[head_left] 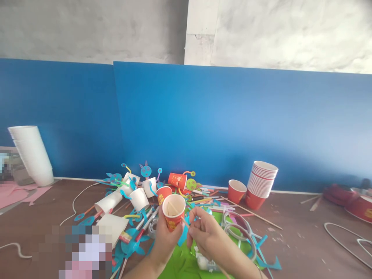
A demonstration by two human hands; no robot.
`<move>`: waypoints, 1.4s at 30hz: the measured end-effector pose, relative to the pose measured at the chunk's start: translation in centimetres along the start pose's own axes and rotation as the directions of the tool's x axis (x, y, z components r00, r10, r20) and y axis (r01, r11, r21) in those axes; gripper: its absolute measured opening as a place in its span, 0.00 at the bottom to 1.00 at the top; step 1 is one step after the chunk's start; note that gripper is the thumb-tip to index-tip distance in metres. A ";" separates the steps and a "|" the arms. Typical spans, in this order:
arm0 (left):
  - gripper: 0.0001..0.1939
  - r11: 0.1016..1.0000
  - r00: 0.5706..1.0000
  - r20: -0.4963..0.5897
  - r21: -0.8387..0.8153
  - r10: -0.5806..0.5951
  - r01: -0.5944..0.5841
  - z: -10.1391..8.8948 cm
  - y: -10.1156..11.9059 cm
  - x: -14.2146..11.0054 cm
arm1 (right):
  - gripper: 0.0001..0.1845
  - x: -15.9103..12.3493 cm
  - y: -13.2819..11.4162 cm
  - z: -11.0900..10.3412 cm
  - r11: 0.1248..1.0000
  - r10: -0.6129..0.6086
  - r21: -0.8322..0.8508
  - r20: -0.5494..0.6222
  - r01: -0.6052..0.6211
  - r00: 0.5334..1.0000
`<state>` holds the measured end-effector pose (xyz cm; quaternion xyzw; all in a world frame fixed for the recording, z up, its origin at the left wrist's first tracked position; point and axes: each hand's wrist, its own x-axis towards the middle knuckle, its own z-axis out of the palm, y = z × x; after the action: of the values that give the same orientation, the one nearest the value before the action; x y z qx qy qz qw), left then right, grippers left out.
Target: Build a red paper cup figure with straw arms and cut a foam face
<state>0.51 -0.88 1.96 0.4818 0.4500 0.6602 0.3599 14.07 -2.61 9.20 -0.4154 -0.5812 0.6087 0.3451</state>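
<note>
My left hand (pixel 166 236) is wrapped around a red paper cup (pixel 172 224) with yellow print, its mouth tilted toward me. Inside the cup, pieces of pale wooden stick show against the inner wall. My right hand (pixel 202 232) pinches a thin wooden stick (pixel 186 223), whose tip meets the side of the cup beside my left thumb. Part of that stick is hidden behind my fingers. Just behind the held cup stands another red cup (pixel 163 192). Below my right hand a white bottle (pixel 205 260) lies on green sheet material (pixel 180 263).
Tall cup stacks stand at far left, white (pixel 31 157), and at right, red and white (pixel 261 184), beside a single red cup (pixel 236 191). White cups with blue paper figures (pixel 139 198) crowd the left. Tape rolls (pixel 240 232) lie right; a blue partition (pixel 232 124) rises behind.
</note>
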 end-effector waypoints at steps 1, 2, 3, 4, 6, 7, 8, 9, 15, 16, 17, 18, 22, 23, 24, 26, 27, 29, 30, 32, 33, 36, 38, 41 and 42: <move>0.31 1.000 1.000 -0.014 -0.013 -0.007 0.007 0.1 -0.2 0.0 | 0.14 0.2 0.1 0.0 0.999 0.007 0.047 0.012 -0.008 1.000; 0.31 1.000 1.000 -0.025 -0.024 -0.012 0.012 0.1 -0.4 0.1 | 0.16 0.4 0.1 -0.1 0.994 0.012 0.104 0.023 -0.015 1.000; 0.32 0.999 0.999 -0.034 -0.032 -0.016 0.015 0.1 -0.6 0.2 | 0.18 0.6 0.0 -0.1 0.985 0.016 0.171 0.025 -0.020 1.000; 0.31 0.999 0.999 -0.044 -0.036 -0.014 0.013 0.0 -0.7 0.2 | 0.19 0.7 -0.1 -0.2 0.969 0.024 0.246 0.019 -0.028 1.000; 0.29 0.999 0.998 -0.065 -0.037 0.001 -0.003 -0.1 -0.9 0.3 | 0.21 0.9 -0.2 -0.2 0.921 0.065 0.385 -0.004 -0.058 0.998; 0.28 0.999 0.998 -0.069 -0.036 0.009 -0.012 -0.1 -1.0 0.4 | 0.22 0.9 -0.3 -0.3 0.900 0.086 0.430 -0.019 -0.070 0.996; 0.27 0.999 0.997 -0.069 -0.032 0.016 -0.018 -0.2 -1.1 0.4 | 0.22 0.9 -0.3 -0.2 0.890 0.095 0.450 -0.030 -0.072 0.995; 0.27 0.999 0.998 -0.066 -0.024 0.023 -0.024 -0.2 -1.1 0.4 | 0.22 0.9 -0.3 -0.2 0.895 0.089 0.442 -0.036 -0.064 0.995; 0.25 0.999 0.998 -0.033 0.000 0.045 -0.045 0.1 -0.8 0.1 | 0.17 0.8 0.6 0.1 0.993 -0.023 0.112 -0.062 0.030 0.998; 0.25 0.999 0.999 -0.019 -0.001 0.044 -0.044 0.2 -0.6 0.0 | 0.17 0.7 0.6 0.0 0.997 -0.031 0.074 -0.056 0.035 0.998; 0.25 0.999 0.999 -0.007 0.003 0.045 -0.045 0.3 -0.4 -0.1 | 0.17 0.7 0.6 -0.1 0.998 -0.026 0.060 -0.045 0.029 0.999; 0.25 0.999 0.999 0.003 0.009 0.048 -0.048 0.3 -0.3 -0.1 | 0.17 0.8 0.6 -0.3 0.997 -0.010 0.076 -0.032 0.012 0.999; 0.23 0.997 0.997 -0.033 0.026 0.073 -0.072 0.2 -0.2 -0.1 | 0.22 1.0 0.2 -0.5 0.936 0.077 0.345 -0.024 -0.064 0.997; 0.23 0.996 0.996 -0.047 0.031 0.082 -0.081 0.1 -0.3 0.0 | 0.22 1.0 0.1 -0.5 0.915 0.081 0.398 -0.023 -0.065 0.996; 0.23 0.996 0.995 -0.050 0.034 0.088 -0.087 0.0 -0.4 0.1 | 0.22 1.0 0.0 -0.5 0.904 0.080 0.422 -0.010 -0.069 0.997; 0.24 0.995 0.994 -0.042 0.045 0.096 -0.094 -0.3 -0.4 0.4 | 0.21 0.9 -0.1 -0.8 0.924 0.063 0.374 0.052 -0.078 0.997; 0.26 0.994 0.995 -0.034 0.050 0.096 -0.094 -0.4 -0.3 0.5 | 0.20 0.8 -0.3 -1.1 0.948 0.050 0.308 0.091 -0.076 0.995; 0.29 0.994 0.996 -0.022 0.062 0.091 -0.089 -0.6 0.0 0.5 | 0.17 0.5 -0.5 -2.0 0.990 0.042 0.129 0.135 -0.060 0.990; 0.30 0.993 0.996 -0.016 0.073 0.091 -0.090 -0.6 0.1 0.4 | 0.15 0.3 -0.7 -2.6 0.998 0.050 0.027 0.138 -0.055 0.989; 0.31 0.989 0.994 -0.001 0.101 0.105 -0.104 -0.6 0.6 0.1 | 0.11 -0.3 -1.1 -3.7 0.982 0.083 -0.177 0.119 -0.061 0.989; 0.31 0.987 0.993 0.021 0.107 0.116 -0.117 -0.6 0.8 -0.1 | 0.10 -0.5 -1.3 -4.2 0.960 0.101 -0.270 0.108 -0.069 0.989; 0.30 0.982 0.976 0.139 0.065 0.168 -0.178 -0.7 1.1 -0.5 | 0.09 -1.1 -2.0 -5.4 0.879 0.144 -0.468 0.084 -0.088 0.986; 0.30 0.976 0.955 0.213 0.012 0.209 -0.216 -0.8 0.9 -0.8 | 0.10 -1.3 -2.4 -6.1 0.855 0.149 -0.513 0.101 -0.077 0.984; 0.31 0.976 0.938 0.274 -0.014 0.211 -0.215 -0.9 0.0 -0.9 | 0.11 -1.3 -2.7 -6.9 0.867 0.149 -0.495 0.166 -0.048 0.975; 0.32 0.980 0.939 0.283 -0.018 0.195 -0.198 -0.8 -0.4 -0.9 | 0.11 -1.3 -2.7 -7.1 0.874 0.154 -0.483 0.180 -0.049 0.972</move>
<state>-0.03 -1.81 1.19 0.6157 0.3470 0.6147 0.3502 20.92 -0.56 12.14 -0.4499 -0.7235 0.5057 0.1358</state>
